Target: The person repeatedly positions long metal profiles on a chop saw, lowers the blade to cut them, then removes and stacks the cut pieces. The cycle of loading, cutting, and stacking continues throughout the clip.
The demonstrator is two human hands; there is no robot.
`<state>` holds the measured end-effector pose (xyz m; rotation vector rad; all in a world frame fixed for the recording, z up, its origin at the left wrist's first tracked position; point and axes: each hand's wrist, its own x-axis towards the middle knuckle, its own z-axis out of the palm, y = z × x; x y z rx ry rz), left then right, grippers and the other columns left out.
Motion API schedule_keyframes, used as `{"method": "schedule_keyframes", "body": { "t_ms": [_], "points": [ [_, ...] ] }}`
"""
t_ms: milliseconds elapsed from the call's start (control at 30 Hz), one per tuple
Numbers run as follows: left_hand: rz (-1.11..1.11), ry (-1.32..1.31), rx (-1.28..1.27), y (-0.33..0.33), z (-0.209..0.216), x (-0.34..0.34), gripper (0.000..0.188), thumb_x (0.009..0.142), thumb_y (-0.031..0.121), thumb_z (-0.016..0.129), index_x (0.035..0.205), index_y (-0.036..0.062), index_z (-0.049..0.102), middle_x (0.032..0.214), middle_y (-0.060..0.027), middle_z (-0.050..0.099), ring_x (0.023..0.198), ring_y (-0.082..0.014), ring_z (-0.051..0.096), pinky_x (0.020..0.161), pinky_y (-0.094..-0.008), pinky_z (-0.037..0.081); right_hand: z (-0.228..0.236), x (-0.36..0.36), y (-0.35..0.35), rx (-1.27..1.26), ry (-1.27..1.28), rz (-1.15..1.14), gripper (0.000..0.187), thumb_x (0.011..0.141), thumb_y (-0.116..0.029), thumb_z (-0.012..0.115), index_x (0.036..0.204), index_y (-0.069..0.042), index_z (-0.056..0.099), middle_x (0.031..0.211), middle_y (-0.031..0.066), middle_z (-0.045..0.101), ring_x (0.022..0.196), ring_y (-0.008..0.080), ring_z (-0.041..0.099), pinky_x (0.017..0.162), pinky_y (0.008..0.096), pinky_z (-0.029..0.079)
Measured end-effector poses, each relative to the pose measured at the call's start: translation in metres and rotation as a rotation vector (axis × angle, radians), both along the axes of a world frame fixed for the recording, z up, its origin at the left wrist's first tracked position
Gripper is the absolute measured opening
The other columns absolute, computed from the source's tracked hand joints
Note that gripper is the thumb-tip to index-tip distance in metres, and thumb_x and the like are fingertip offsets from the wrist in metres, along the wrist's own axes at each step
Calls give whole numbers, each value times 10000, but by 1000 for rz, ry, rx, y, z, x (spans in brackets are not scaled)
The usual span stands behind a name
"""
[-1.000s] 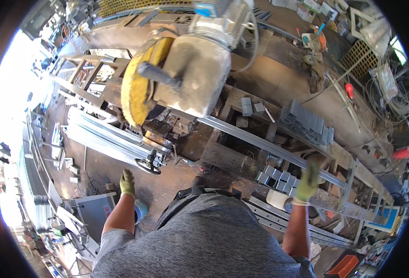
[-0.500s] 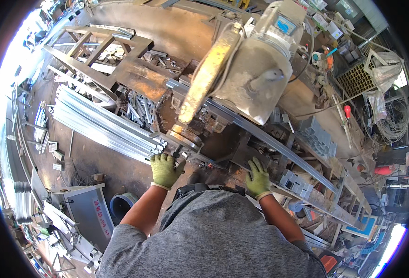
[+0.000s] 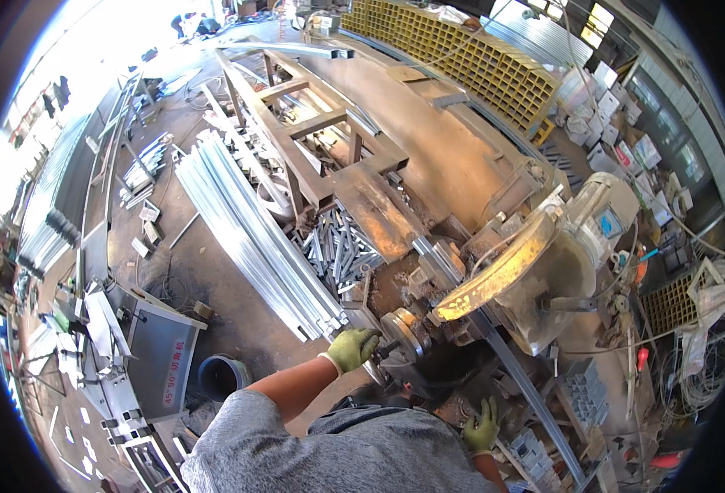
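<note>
My left hand [image 3: 352, 349], in a yellow-green glove, is closed around a dark handle [image 3: 390, 348] beside a round rusty wheel [image 3: 406, 332] on the saw's front. In a matching glove, my right hand [image 3: 482, 427] has its fingers spread and holds nothing; it is near the saw bed's right side. The cut-off saw has a worn yellow blade guard [image 3: 494, 279] and a dusty grey body with a motor [image 3: 605, 209]. Beneath the guard, a long grey steel bar [image 3: 514, 361] runs across the bed. The left hand's fingertips are partly hidden by the handle.
A bundle of shiny metal tubes [image 3: 251, 238] lies left of the saw, next to short offcuts [image 3: 338, 251]. Beyond stands a rusty steel frame [image 3: 297, 123]. A bucket [image 3: 221, 376] and a grey machine cabinet [image 3: 165, 353] stand at the left. Stacked cut tubes [image 3: 584, 390] sit at the right.
My view has swung toward the left and farther out. The left hand has reached forward and closed on the handle by the wheel. My right hand stays open near the bed.
</note>
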<state>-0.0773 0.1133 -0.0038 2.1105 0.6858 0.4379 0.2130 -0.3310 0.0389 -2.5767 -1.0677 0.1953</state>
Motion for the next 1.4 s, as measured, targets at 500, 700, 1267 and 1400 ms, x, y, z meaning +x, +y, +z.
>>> {"method": "schedule_keyframes", "body": {
  "t_ms": [500,700,1267,1400],
  "points": [
    [47,76,135,-15,22,5,413,1229,337,670,1507,70,819,1319,-263,866,1214,-525,808,1082,-610,650,-24,0,-8,29,1,-27,596,1114,-282,762,1597,67,741,1836,322,601,1672,570,566,1391,636,464],
    [109,85,225,-30,31,11,394,1201,344,702,1467,86,836,1324,-244,865,1204,-512,806,1053,-617,649,-29,5,-17,29,-69,53,608,1117,-241,734,1649,52,722,1872,312,568,1662,603,560,1394,646,460],
    [222,233,235,-51,30,21,404,1247,420,637,1429,136,861,1275,-238,877,1172,-521,829,1033,-626,660,-51,6,-37,-70,-55,92,915,1036,-379,714,1853,-7,537,2015,212,395,1811,544,390,1458,708,335],
    [211,233,236,-52,26,20,388,1235,394,661,1438,131,862,1260,-240,878,1152,-525,831,1016,-626,664,-38,-1,-34,-100,-28,59,937,1036,-387,724,1872,-19,515,2017,212,391,1826,526,378,1456,688,344]
  ]
}}
